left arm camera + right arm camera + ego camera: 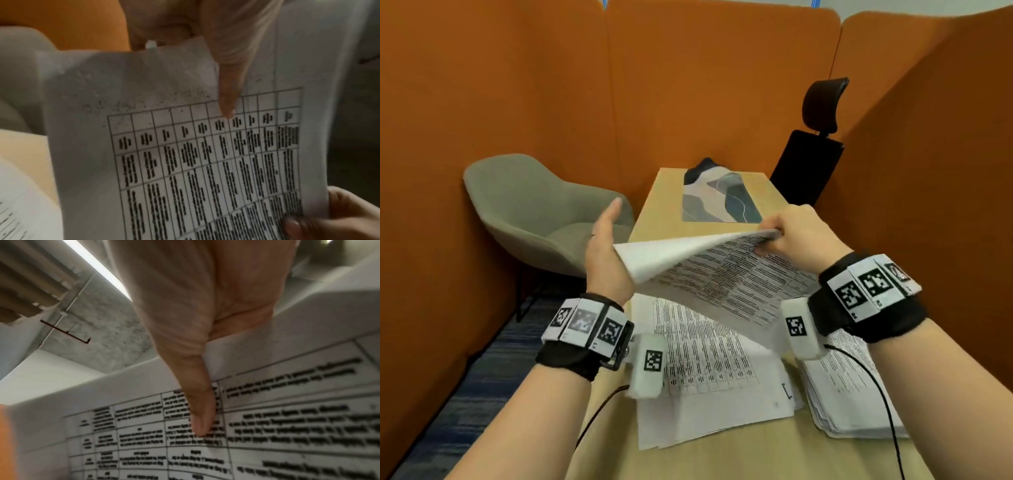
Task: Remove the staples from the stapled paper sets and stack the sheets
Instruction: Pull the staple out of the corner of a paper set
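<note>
Paper set, printed with tables, held in the air above the wooden table, bowed between both hands, a blank upper sheet peeling up from the printed page.

Far left: grey shell chair against the orange partition.

Left hand takes the set's left edge. Head view shows only the back of the hand, fingers straight up; left wrist view adds the thumb lying flat on the printed page, so the sheets are pinched between thumb and fingers.

Under the held set, a loose pile of sheets fanned on the table, with one pulled staple lying on it.

Right hand curls tight on the set's far right corner. Right wrist view shows its thumb pressed onto the table print, plus ceiling overhead.

Right of that, a squared stack of sheets on the table. Far end: patterned mat, black office chair.
</note>
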### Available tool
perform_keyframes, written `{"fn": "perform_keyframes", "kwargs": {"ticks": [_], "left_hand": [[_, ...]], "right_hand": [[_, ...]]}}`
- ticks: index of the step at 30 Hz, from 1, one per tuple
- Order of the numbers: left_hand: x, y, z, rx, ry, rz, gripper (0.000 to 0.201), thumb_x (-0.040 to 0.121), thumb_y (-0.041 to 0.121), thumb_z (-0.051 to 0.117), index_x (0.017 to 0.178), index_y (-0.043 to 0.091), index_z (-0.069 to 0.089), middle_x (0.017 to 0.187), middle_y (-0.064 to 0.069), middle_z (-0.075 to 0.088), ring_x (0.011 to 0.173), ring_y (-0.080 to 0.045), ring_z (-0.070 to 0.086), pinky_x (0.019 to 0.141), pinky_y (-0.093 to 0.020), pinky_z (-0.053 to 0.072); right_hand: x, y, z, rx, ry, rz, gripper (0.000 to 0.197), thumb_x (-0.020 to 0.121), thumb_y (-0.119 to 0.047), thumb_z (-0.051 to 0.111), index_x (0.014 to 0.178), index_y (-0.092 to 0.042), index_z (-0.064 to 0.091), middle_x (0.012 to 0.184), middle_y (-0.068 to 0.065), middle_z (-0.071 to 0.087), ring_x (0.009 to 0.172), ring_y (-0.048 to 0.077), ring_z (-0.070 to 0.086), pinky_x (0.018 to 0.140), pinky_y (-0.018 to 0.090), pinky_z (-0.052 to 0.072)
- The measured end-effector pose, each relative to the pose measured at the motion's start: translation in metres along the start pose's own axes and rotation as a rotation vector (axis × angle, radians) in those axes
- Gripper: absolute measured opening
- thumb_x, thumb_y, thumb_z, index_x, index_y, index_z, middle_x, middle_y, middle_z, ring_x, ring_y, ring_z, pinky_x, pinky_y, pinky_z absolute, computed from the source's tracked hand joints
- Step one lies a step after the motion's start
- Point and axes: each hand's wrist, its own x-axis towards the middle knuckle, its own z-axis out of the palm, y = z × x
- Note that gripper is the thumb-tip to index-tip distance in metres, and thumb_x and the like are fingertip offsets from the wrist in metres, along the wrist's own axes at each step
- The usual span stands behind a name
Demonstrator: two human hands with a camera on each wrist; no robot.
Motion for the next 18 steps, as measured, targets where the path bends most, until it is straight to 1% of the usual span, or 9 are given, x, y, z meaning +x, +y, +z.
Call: {"fn": "perform_keyframes", "kwargs": {"ticks": [1, 3, 4, 5, 7, 10, 12, 15, 18], "left_hand": [[0.000, -0.001, -0.001, -0.075, -0.046, -0.029, 0.058, 0.062, 0.025, 0.080, 0.114, 0.038, 0.056, 0.124, -0.002, 0.058, 0.106, -0.007, 0.059, 0.092, -0.022, 0.045], [-0.006, 0.000, -0.002, -0.038, -0.116, -0.018, 0.028, 0.054, 0.035, 0.080, 0.080, 0.039, 0.069, 0.088, 0.006, 0.070, 0.085, -0.014, 0.064, 0.079, -0.033, 0.052], [-0.009, -0.001, -0.002, -0.054, -0.154, -0.015, 0.020, 0.054, 0.037, 0.081, 0.071, 0.039, 0.071, 0.079, 0.007, 0.071, 0.079, -0.013, 0.064, 0.074, -0.032, 0.053], [-0.014, -0.002, -0.002, -0.087, -0.198, -0.018, 0.017, 0.055, 0.036, 0.083, 0.068, 0.037, 0.072, 0.073, 0.007, 0.071, 0.074, -0.010, 0.064, 0.069, -0.028, 0.053], [-0.022, -0.003, 0.003, -0.149, -0.261, -0.045, 0.010, 0.064, 0.025, 0.082, 0.067, 0.029, 0.073, 0.069, 0.012, 0.071, 0.067, -0.001, 0.065, 0.061, -0.016, 0.052], [-0.029, -0.008, 0.010, -0.155, -0.265, -0.079, 0.008, 0.078, 0.011, 0.068, 0.082, 0.018, 0.069, 0.069, 0.017, 0.071, 0.068, 0.005, 0.065, 0.060, -0.010, 0.049], [-0.031, -0.009, 0.010, -0.186, -0.235, -0.099, 0.003, 0.082, 0.010, 0.065, 0.082, 0.012, 0.068, 0.068, 0.013, 0.071, 0.066, 0.002, 0.066, 0.057, -0.012, 0.049], [-0.031, -0.014, 0.004, -0.228, -0.188, -0.148, 0.012, 0.083, 0.017, 0.064, 0.088, 0.007, 0.069, 0.077, 0.003, 0.074, 0.074, -0.010, 0.070, 0.062, -0.021, 0.053], [-0.029, -0.021, -0.003, -0.258, -0.119, -0.189, 0.016, 0.081, 0.024, 0.065, 0.088, 0.010, 0.069, 0.083, -0.002, 0.074, 0.079, -0.016, 0.070, 0.070, -0.029, 0.056]], "right_hand": [[0.001, -0.001, 0.000, -0.011, -0.007, 0.006, 0.016, 0.078, -0.008, 0.072, 0.071, -0.019, 0.063, 0.055, -0.008, 0.047, 0.056, 0.008, 0.045, 0.047, 0.016, 0.026], [0.001, 0.000, -0.002, -0.019, 0.000, 0.028, 0.013, 0.077, -0.008, 0.073, 0.076, -0.018, 0.065, 0.057, -0.008, 0.048, 0.055, 0.004, 0.042, 0.046, 0.015, 0.025], [0.000, 0.001, -0.003, -0.027, 0.015, 0.025, 0.007, 0.076, -0.008, 0.074, 0.081, -0.011, 0.070, 0.059, -0.005, 0.051, 0.056, 0.007, 0.044, 0.047, 0.016, 0.027], [0.000, 0.003, -0.003, -0.040, 0.020, 0.030, 0.011, 0.076, -0.008, 0.074, 0.086, -0.007, 0.072, 0.063, -0.002, 0.054, 0.059, 0.010, 0.046, 0.049, 0.018, 0.030], [0.000, 0.004, -0.002, -0.078, 0.012, 0.037, 0.020, 0.077, -0.010, 0.074, 0.097, -0.008, 0.072, 0.068, -0.002, 0.054, 0.064, 0.012, 0.047, 0.053, 0.025, 0.033], [0.001, 0.009, -0.001, -0.116, 0.016, 0.036, 0.024, 0.076, -0.013, 0.075, 0.099, -0.010, 0.072, 0.065, -0.007, 0.050, 0.066, 0.012, 0.046, 0.060, 0.023, 0.032], [0.002, 0.014, -0.002, -0.090, 0.028, 0.045, 0.022, 0.073, -0.017, 0.078, 0.094, -0.012, 0.073, 0.063, -0.010, 0.050, 0.066, 0.012, 0.049, 0.060, 0.024, 0.037], [0.000, 0.031, -0.005, -0.063, 0.073, 0.105, 0.023, 0.069, -0.029, 0.081, 0.087, -0.018, 0.072, 0.073, -0.001, 0.062, 0.076, 0.020, 0.059, 0.070, 0.034, 0.052], [-0.005, 0.060, -0.007, -0.059, 0.244, 0.202, 0.024, 0.067, -0.034, 0.081, 0.070, -0.014, 0.067, 0.070, 0.006, 0.062, 0.069, 0.022, 0.056, 0.059, 0.032, 0.046]]}}
